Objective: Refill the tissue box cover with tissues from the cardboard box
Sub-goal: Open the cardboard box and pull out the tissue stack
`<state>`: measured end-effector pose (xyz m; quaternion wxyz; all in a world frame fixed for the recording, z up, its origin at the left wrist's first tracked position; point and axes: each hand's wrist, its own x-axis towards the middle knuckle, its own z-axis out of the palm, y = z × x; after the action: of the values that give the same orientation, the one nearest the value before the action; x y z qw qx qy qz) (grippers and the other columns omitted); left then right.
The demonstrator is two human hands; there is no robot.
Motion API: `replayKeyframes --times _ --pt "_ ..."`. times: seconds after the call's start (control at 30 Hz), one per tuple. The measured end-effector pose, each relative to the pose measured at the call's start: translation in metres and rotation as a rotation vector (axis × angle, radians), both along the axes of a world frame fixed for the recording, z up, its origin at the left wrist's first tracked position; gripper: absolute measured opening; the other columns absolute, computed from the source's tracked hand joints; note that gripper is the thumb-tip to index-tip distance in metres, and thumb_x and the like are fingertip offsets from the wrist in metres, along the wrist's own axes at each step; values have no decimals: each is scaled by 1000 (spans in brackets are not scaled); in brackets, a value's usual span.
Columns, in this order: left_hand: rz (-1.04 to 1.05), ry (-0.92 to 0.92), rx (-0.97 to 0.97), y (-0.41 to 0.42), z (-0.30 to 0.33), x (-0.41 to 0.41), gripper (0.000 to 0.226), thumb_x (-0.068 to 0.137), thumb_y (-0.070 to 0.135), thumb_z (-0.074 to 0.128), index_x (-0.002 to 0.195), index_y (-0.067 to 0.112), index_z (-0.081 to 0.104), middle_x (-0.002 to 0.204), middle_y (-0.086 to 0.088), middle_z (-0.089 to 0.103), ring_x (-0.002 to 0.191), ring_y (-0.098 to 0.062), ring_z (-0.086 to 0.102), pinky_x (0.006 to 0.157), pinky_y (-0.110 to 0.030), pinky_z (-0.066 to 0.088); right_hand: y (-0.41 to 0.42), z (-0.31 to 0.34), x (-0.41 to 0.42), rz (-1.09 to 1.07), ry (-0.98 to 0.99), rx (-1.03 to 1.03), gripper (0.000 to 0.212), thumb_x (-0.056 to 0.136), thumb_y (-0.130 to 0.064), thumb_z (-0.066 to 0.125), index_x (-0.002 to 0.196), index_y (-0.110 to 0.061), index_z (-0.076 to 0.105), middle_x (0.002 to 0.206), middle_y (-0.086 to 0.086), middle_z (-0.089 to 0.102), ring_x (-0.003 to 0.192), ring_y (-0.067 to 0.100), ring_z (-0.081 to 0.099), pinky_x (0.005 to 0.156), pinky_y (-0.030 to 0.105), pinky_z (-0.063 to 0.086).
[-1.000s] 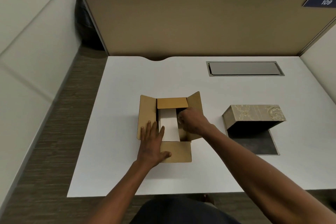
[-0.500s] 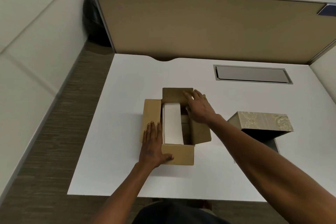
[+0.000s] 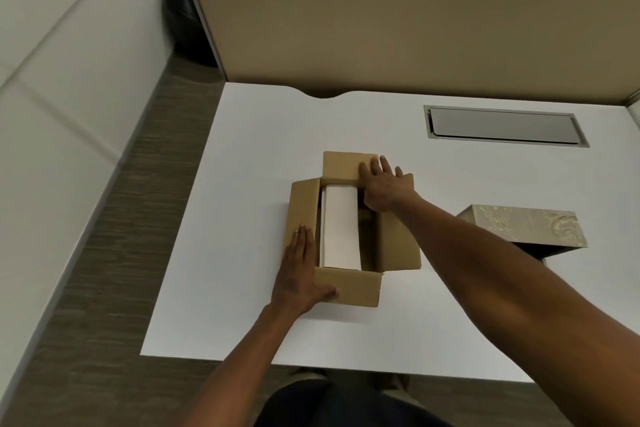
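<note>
An open brown cardboard box (image 3: 349,291) sits mid-table with its flaps spread out. Inside it, against the left wall, lies a white tissue pack (image 3: 341,225). My left hand (image 3: 299,274) lies flat on the box's near-left corner, fingers on the left flap and thumb on the near flap. My right hand (image 3: 386,187) is spread flat on the far flap's right corner, pressing it outward. To the right stands the beige patterned tissue box cover (image 3: 526,229), tipped up on one edge with its dark underside open toward me; my right forearm hides its near part.
A grey metal cable hatch (image 3: 502,126) is set into the white table (image 3: 242,184) at the back right. A tan partition (image 3: 381,21) rises behind the table. The table's left edge drops to a striped carpet floor (image 3: 114,253).
My right hand has left the box's inside and moved to the far flap, folding it back and outward. My left hand has stayed on the near-left corner. The view has shifted closer.
</note>
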<state>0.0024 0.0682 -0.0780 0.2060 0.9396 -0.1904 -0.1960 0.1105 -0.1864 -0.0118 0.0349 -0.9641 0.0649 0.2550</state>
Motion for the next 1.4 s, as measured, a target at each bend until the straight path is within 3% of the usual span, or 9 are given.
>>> replayKeyframes --times 0.13,0.33,0.57,0.7,0.77,0.83,0.9,1.03,1.4 --pt "4 18 -22 -2 -1 1 142 73 67 78 148 25 -35 157 10 -40 149 -11 -28 124 -29 1 3 -13 -2 -39 27 32 71 99 -19 49 162 -15 16 169 15 23 160 37 1 125 63 3" --pt "5 41 -73 -3 2 0 136 77 61 78 154 22 -28 159 9 -35 157 -17 -16 128 -33 17 3 -15 2 -83 45 72 60 96 -19 52 153 -16 33 151 14 47 144 37 38 120 63 19" --pt "0 46 -74 -2 7 -1 134 78 59 78 160 17 -20 166 4 -30 158 -19 -15 128 -37 20 6 -12 -2 -31 -65 49 68 94 -24 54 155 -12 27 161 21 32 159 40 4 125 64 -6" --pt "-7 29 -64 -2 8 -2 135 77 62 77 157 19 -23 161 7 -34 158 -20 -17 129 -36 14 21 -10 -15 -161 -391 195 73 91 -23 63 155 -11 30 163 19 29 157 40 13 128 53 16" --pt "-3 23 -54 -2 7 -2 135 77 63 76 156 21 -25 161 7 -35 158 -20 -17 130 -35 13 33 -11 -29 -284 -565 294 66 92 -29 64 152 -14 40 154 16 43 144 34 40 111 46 43" --pt "2 23 -51 -2 5 -2 135 77 64 76 153 23 -28 160 8 -36 158 -20 -18 130 -35 12 47 -17 -45 -407 -627 383 54 92 -37 65 140 -16 50 136 10 57 119 26 60 83 29 50" --pt "2 23 -46 -2 3 -1 137 76 65 76 152 24 -30 160 8 -37 157 -18 -19 129 -34 13 61 -27 -58 -665 -563 536 50 91 -43 69 130 -15 55 119 4 64 106 24 65 74 25 47" --pt "-1 28 -41 -1 0 -1 141 72 68 77 153 25 -30 159 11 -39 156 -15 -20 127 -32 13 74 -45 -71 -1241 -106 873 83 89 -56 71 150 -9 42 149 12 53 135 35 52 107 49 48" --pt "-54 60 -4 0 13 2 143 70 76 73 153 24 -31 161 4 -39 155 -19 -26 130 -39 3 70 -49 -61 -1280 -27 1064 84 82 -53 77 149 -14 44 153 12 49 137 33 47 101 44 40"
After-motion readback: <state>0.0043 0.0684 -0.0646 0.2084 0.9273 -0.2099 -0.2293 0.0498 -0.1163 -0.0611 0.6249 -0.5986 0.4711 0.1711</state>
